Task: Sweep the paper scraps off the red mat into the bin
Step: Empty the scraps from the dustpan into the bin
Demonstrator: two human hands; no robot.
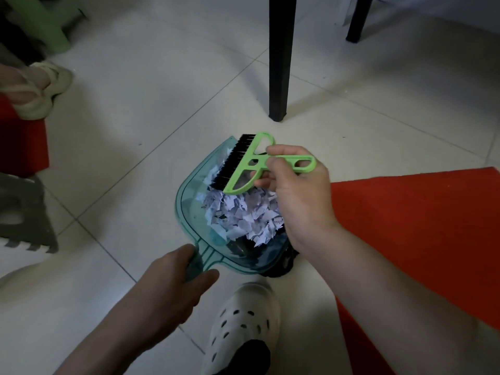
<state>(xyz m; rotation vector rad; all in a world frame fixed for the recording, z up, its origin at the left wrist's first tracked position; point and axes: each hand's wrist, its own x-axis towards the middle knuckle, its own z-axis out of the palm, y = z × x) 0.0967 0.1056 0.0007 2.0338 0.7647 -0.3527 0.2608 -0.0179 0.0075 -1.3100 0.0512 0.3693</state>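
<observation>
Tiled floor (135,131), teal plastic dustpan (189,201) lying beside red mat (419,226), left hand (173,288) gripping its handle, right hand (300,190) pinching green brush (243,163) over white paper scraps (243,215)

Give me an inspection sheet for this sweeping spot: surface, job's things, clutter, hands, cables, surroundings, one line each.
Surface: pale tiled floor; red mat at right, no scraps on its visible part.
Job's things: teal dustpan heaped with paper scraps, over a mostly hidden black bin; green brush, bristles over the pan.
Clutter: nothing seen.
Hands: left hand grips the dustpan handle; right hand holds the brush.
Cables: nothing seen.
Surroundings: black table legs, green stool, grey stool, white clog, another person's sandalled foot.
</observation>
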